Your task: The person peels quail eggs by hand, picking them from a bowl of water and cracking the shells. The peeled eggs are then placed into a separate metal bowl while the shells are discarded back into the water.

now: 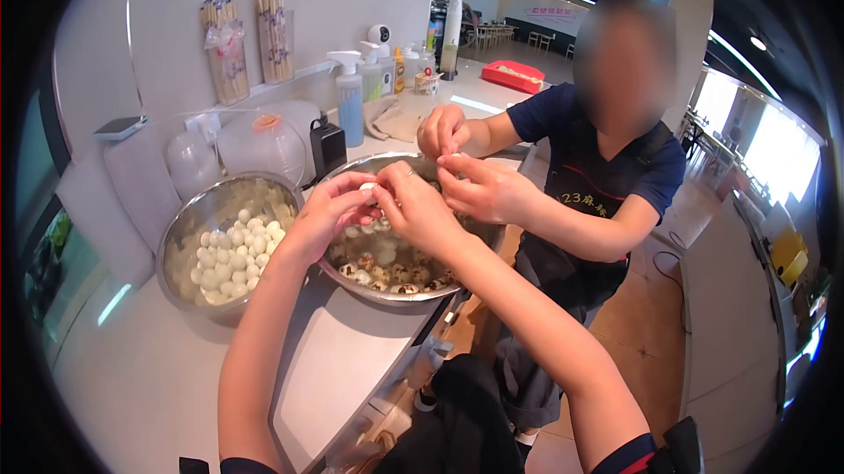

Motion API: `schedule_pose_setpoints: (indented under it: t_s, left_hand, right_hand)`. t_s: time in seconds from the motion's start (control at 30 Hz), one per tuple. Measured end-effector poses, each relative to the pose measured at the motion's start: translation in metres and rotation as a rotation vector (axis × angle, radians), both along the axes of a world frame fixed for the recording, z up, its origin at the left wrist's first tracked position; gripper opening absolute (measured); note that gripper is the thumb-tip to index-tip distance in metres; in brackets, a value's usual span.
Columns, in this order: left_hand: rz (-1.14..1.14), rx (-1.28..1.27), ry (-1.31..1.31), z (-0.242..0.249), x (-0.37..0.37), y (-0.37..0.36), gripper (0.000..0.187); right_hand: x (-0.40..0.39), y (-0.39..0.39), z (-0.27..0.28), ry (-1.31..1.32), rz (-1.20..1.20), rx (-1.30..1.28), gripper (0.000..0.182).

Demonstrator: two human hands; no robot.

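A small pale quail egg [367,185] sits pinched between the fingertips of my left hand [332,208] and my right hand [415,203]. Both hands are over a steel bowl [387,296] of water with speckled quail eggs [400,279] in it. To the left, a second steel bowl [180,285] contains a heap of white peeled eggs [236,254]. Across from me, a co-worker's hands [479,184] hold a small pale thing above the far side of the water bowl.
Spray bottles [349,100], a black adapter [328,147] and a cloth [393,120] stand or lie behind the bowls. Chopstick holders [276,43] hang on the wall. A red tray [513,76] is farther back. The counter's edge [387,377] runs below my right arm.
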State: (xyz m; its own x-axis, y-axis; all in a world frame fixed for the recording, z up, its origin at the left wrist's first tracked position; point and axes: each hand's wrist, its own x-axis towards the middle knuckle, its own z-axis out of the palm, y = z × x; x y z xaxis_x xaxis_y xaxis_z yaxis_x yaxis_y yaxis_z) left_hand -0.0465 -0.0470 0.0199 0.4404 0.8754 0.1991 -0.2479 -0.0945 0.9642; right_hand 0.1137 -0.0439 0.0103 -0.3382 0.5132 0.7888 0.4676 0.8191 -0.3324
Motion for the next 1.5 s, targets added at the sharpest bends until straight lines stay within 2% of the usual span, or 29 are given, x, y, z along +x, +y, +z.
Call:
schedule_pose_setpoints:
  t_s: [0.17, 0.3, 0.43, 0.5, 0.63, 0.87, 1.07, 1.17, 1.33, 1.5]
  left_hand:
    - [0.061, 0.001, 0.045, -0.001, 0.002, 0.000, 0.020]
    - [0.072, 0.017, 0.055, -0.003, 0.002, 0.000, 0.019]
    - [0.052, 0.008, 0.040, 0.002, 0.004, -0.005, 0.019]
    - [0.116, -0.003, 0.011, -0.002, 0.004, 0.000, 0.019]
    - [0.052, -0.033, 0.021, -0.001, 0.004, -0.002, 0.017]
    - [0.064, -0.040, 0.104, 0.003, 0.006, -0.007, 0.016]
    - [0.094, -0.036, 0.059, 0.003, 0.007, -0.008, 0.015]
    - [0.065, -0.019, 0.056, 0.001, 0.003, -0.004, 0.014]
    - [0.118, -0.028, -0.003, 0.000, 0.002, -0.003, 0.013]
    - [0.113, -0.029, -0.009, -0.001, 0.002, -0.003, 0.011]
  right_hand:
    - [-0.001, -0.001, -0.002, -0.031, 0.015, 0.070, 0.009]
    - [-0.001, -0.001, -0.004, -0.072, -0.002, -0.012, 0.010]
    - [0.001, 0.002, -0.005, 0.001, -0.045, 0.035, 0.010]
    - [0.001, 0.000, -0.005, 0.023, -0.052, -0.036, 0.009]
    - [-0.003, 0.001, -0.005, 0.041, 0.035, 0.042, 0.009]
    - [-0.002, -0.002, -0.003, 0.049, 0.057, 0.013, 0.010]
    - [-0.003, -0.004, 0.001, 0.087, 0.062, 0.033, 0.009]
    - [-0.002, -0.007, 0.003, 0.074, 0.060, 0.000, 0.010]
    - [0.000, -0.012, 0.007, -0.067, 0.062, -0.076, 0.025]
    - [-0.001, -0.008, 0.001, -0.088, 0.027, -0.027, 0.021]
